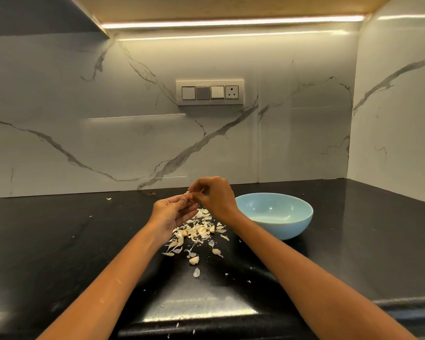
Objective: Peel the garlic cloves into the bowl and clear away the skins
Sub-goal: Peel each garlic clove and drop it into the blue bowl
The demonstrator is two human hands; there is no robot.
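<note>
My left hand (172, 211) and my right hand (214, 196) meet above the black counter, both pinching one small garlic clove (188, 193) between their fingertips. Most of the clove is hidden by my fingers. Below the hands lies a scattered pile of pale garlic skins (199, 228) mixed with a few cloves. One loose clove (194, 260) lies nearer to me. A light blue bowl (297, 224) stands just right of the pile and of my right wrist; its inside looks bare from here.
The black counter (59, 241) runs left and right, with small skin flakes near its front edge (194, 312). A marble backsplash rises behind, carrying a switch panel (209, 92). A side wall closes the right corner.
</note>
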